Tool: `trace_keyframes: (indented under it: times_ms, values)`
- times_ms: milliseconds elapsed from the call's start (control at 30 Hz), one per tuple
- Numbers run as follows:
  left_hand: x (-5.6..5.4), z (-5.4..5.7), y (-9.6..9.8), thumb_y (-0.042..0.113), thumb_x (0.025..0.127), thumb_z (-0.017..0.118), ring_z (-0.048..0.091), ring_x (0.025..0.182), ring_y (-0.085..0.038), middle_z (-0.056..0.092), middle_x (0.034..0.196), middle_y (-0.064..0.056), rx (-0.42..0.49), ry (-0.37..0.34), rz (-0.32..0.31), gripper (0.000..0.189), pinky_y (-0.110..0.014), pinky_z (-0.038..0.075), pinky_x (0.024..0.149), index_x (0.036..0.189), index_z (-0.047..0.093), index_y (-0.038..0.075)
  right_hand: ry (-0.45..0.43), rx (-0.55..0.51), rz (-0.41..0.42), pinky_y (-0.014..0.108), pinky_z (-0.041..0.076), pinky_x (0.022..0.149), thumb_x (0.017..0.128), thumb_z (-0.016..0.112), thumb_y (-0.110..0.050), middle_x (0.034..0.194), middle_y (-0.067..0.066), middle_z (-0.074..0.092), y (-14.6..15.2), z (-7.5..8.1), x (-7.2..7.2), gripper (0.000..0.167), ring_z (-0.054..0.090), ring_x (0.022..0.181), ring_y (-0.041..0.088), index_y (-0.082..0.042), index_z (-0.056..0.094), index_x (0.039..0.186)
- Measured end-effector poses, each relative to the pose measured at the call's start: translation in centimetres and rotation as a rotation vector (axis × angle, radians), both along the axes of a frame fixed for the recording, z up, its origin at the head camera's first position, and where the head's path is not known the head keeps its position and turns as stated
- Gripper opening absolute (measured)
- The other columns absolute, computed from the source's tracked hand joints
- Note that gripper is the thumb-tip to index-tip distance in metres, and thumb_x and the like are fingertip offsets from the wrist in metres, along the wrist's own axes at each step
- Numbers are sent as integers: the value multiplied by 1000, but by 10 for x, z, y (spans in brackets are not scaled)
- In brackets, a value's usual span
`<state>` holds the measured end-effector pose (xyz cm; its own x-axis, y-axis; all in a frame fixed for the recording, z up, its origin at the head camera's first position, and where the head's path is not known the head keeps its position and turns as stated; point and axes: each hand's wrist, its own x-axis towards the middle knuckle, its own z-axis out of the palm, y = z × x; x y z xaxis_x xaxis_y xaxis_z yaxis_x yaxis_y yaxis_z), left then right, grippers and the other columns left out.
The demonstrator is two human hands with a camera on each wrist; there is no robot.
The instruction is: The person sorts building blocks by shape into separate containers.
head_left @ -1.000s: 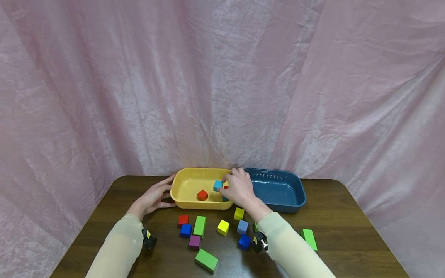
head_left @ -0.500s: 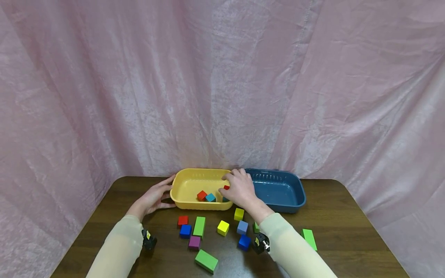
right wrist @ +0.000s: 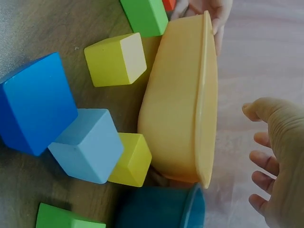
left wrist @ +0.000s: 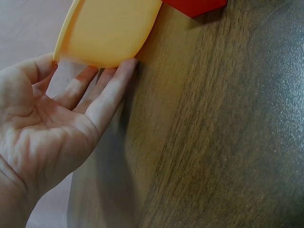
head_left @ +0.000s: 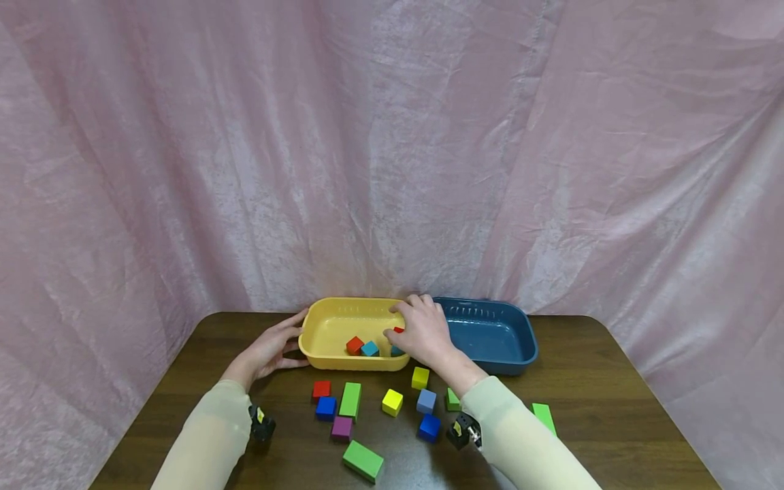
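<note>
My left hand (head_left: 271,350) touches the left end of the yellow tray (head_left: 355,363); in the left wrist view its thumb is at the rim and its fingertips (left wrist: 126,66) rest against the outer wall. Over the tray's right end is my right hand (head_left: 424,333), fingers spread and loosely bent, with nothing between them. Beneath it, inside the tray, a light blue cube (head_left: 369,349) lies beside a red cube (head_left: 354,346). Another red block (head_left: 399,330) and a teal block (head_left: 396,352) are partly hidden behind the right hand.
A dark blue tray (head_left: 531,340) stands to the right of the yellow one. In front lie yellow cubes (head_left: 393,403), blue cubes (head_left: 429,428), a purple block (head_left: 341,429), a red cube (head_left: 321,390) and several green blocks (head_left: 363,461). A pink curtain (head_left: 392,170) hangs behind the table.
The light blue cube, pinched in the right hand a second ago, has dropped into the yellow tray beside the red cube. The right hand's fingers have parted; the left hand has stayed put.
</note>
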<state>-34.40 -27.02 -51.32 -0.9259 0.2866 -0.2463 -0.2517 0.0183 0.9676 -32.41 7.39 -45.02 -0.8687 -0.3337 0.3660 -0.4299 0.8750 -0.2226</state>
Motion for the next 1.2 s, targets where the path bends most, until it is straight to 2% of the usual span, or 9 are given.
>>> trace_keyframes:
  times_ms: [333,667,833,1200]
  values:
    - [2,3,1,24,111,44,49,134,-39,16,168,-14,-5,15,2,61,-57,54,95,165,17,33,24,-27,39,42,44,93,88,78,-46,123,1,63,6,14,15,46,50,113,26,-22,72,127]
    - [1,1,1,24,111,44,50,132,-39,18,167,-15,-10,9,5,61,-57,54,95,165,17,34,65,-67,62,43,44,92,87,79,-44,124,0,64,18,20,26,46,51,114,25,-23,72,127]
    - [2,2,1,24,111,44,49,133,-39,16,168,-14,-6,11,1,61,-57,54,94,165,17,33,92,-46,64,42,45,89,87,78,-44,121,0,64,24,21,31,46,52,112,25,-23,72,127]
    - [1,1,-1,24,111,44,48,135,-40,14,169,-13,-1,21,-7,61,-56,55,94,165,18,33,93,-71,108,39,47,88,84,83,-42,119,-1,64,41,16,51,47,53,109,23,-23,73,126]
